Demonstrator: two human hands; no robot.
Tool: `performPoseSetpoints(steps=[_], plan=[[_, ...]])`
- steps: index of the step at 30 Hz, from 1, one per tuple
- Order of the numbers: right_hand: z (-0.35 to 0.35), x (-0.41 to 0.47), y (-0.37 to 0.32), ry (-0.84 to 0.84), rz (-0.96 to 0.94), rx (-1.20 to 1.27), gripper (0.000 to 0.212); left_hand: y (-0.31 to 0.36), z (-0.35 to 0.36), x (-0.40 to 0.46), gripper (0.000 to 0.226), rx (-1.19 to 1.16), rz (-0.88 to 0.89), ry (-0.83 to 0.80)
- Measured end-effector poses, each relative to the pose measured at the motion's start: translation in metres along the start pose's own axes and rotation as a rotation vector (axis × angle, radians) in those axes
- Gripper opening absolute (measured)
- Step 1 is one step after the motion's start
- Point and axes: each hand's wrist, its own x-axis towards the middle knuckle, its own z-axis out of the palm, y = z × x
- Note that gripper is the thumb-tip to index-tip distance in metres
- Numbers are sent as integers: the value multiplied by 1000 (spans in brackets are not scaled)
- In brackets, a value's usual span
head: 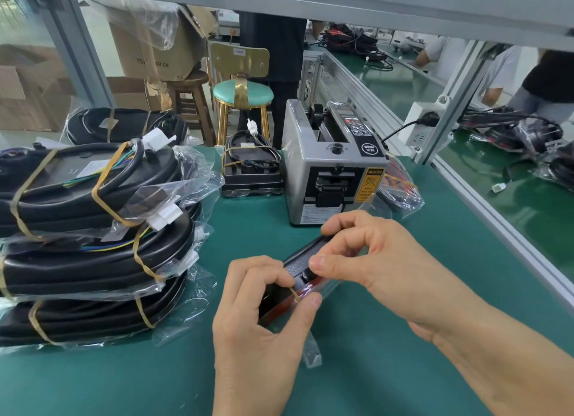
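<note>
A long black part with a red lens (299, 274) lies tilted on the green mat (388, 347), mostly covered by both hands. My left hand (261, 325) grips its near end, and thumb and forefinger pinch a tan rubber band (295, 294) stretched over the part. My right hand (369, 257) holds the far end from above, fingers curled round the black housing. A bit of clear plastic bag (312, 352) sticks out beneath the left hand.
A stack of bagged black parts bound with rubber bands (93, 245) fills the left. A grey tape dispenser (334, 164) stands behind the hands, a black banded unit (251, 170) beside it. An aluminium rail (497, 204) borders the right. Stools and boxes stand behind.
</note>
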Motion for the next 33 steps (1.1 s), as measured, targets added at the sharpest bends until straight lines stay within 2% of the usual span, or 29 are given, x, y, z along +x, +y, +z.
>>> performPoseSetpoints(steps=[9,16,21,33], plan=[[2,1,3,-20,-77,-132,14,1,-1,0,17,0,6,-15],[-2,3,1,-50,-45,-97,15,1,-1,0,18,-2,9,-15],[-3,3,0,-90,-68,-155,25,1,-1,0,18,-9,8,-19],[-1,1,-2,-39,-151,-316,22,-2,-1,-3,16,43,33,-39]])
